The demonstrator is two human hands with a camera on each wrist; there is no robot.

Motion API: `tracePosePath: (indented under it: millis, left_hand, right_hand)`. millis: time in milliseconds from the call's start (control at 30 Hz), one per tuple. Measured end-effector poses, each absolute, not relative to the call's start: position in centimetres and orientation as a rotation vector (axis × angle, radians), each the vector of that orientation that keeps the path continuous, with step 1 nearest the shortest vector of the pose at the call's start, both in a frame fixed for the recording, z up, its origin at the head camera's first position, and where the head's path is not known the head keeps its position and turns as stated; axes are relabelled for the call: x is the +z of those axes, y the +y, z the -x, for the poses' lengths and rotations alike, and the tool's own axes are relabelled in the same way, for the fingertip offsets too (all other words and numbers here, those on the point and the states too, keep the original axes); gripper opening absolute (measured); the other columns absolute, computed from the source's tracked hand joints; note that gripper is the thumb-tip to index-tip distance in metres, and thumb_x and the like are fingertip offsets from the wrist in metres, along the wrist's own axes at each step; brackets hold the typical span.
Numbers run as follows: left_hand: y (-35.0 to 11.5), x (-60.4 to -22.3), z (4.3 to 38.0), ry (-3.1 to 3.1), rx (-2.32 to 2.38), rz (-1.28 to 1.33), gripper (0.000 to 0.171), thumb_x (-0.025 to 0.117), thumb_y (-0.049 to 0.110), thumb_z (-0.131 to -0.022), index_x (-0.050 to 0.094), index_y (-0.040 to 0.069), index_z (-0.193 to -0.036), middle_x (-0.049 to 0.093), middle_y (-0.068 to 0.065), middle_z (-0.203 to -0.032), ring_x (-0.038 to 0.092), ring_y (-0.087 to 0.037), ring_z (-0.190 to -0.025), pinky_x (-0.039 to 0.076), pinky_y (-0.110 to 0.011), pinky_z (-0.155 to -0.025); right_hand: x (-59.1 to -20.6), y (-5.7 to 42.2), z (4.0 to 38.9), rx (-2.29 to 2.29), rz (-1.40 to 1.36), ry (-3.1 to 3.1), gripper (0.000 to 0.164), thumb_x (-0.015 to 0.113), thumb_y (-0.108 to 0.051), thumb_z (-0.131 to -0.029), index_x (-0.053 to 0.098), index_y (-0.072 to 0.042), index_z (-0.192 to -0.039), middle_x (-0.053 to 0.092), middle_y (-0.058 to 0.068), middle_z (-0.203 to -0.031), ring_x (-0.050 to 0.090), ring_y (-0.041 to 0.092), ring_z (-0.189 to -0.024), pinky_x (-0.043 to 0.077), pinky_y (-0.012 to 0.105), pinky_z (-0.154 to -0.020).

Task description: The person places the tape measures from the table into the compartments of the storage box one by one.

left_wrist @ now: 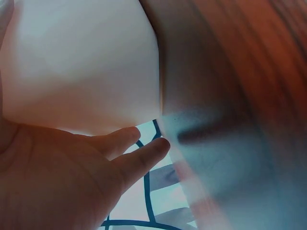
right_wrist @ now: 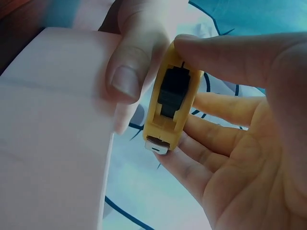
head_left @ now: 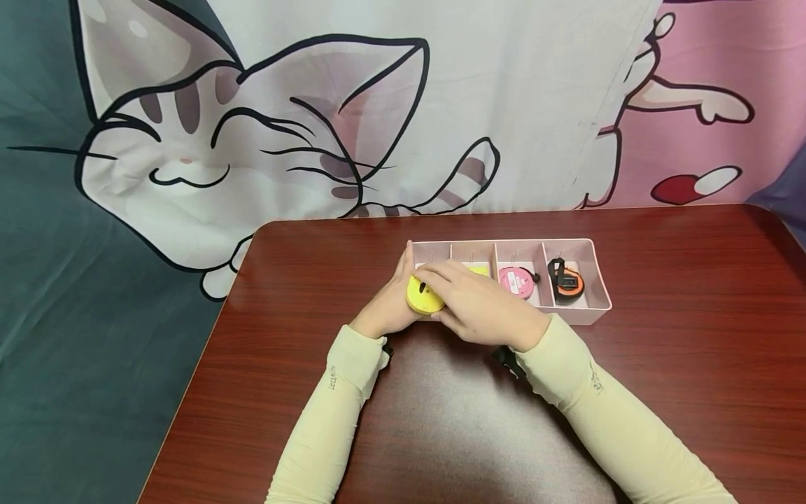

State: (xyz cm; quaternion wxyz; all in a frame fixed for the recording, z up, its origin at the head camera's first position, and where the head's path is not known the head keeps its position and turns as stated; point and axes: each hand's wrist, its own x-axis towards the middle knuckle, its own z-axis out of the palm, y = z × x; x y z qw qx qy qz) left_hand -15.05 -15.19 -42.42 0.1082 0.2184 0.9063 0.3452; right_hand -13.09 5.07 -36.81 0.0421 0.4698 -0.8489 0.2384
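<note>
A yellow tape measure (head_left: 423, 297) is held by my right hand (head_left: 481, 304) above the left end of a pale pink divided box (head_left: 576, 317). In the right wrist view, the thumb and fingers pinch the tape measure (right_wrist: 160, 125) on both faces, its black lock button and metal end hook showing. My left hand (head_left: 392, 301) holds the box's left end. Its thumb (right_wrist: 128, 79) lies over the rim in the right wrist view, and the left wrist view shows the palm and fingers along the outer wall (left_wrist: 86, 62). My hands hide most of the left compartments.
A pink tape measure (head_left: 518, 281) and a black and orange tape measure (head_left: 567, 281) lie in the right-hand compartments. Something yellow (head_left: 480, 270) shows beside my right hand. The box stands near the back of the brown table (head_left: 680, 364), before a cat-print cloth (head_left: 522, 91).
</note>
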Motion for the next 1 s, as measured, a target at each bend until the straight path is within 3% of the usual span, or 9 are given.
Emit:
tracePosePath:
  millis: [433, 700, 1000]
  left_hand:
    - [-14.9, -42.4, 15.0, 2.643, 1.095, -0.513, 0.135, 0.086, 0.036, -0.080, -0.020, 0.002, -0.156, -0.012, -0.018, -0.166, 0.004, -0.022, -0.153, 0.021, -0.036, -0.119]
    - [-14.9, -42.5, 15.1, 2.666, 1.078, -0.509, 0.131, 0.085, 0.036, -0.082, -0.016, -0.002, -0.156, -0.009, -0.020, -0.166, 0.008, -0.024, -0.152, 0.022, -0.037, -0.119]
    - [-14.9, -42.4, 15.0, 2.652, 1.068, -0.488, 0.131, 0.081, 0.044, -0.084, -0.021, 0.005, -0.157, -0.011, -0.016, -0.167, 0.010, -0.023, -0.152, 0.022, -0.037, -0.119]
  right_hand:
    - [-37.5, 5.4, 13.8, 0.735, -1.418, -2.559, 0.056, 0.073, -0.008, -0.087, 0.051, 0.008, -0.137, 0.058, 0.017, -0.131, 0.054, 0.030, -0.118, 0.043, 0.043, -0.105]
    - [-37.5, 5.5, 14.1, 0.750, -1.420, -2.571, 0.055, 0.073, -0.008, -0.088, 0.051, 0.008, -0.137, 0.058, 0.018, -0.131, 0.054, 0.029, -0.116, 0.045, 0.043, -0.102]
    - [-37.5, 5.5, 14.8, 0.744, -1.403, -2.604, 0.058, 0.074, -0.009, -0.088, 0.051, 0.009, -0.138, 0.058, 0.019, -0.132, 0.053, 0.031, -0.119, 0.044, 0.044, -0.104]
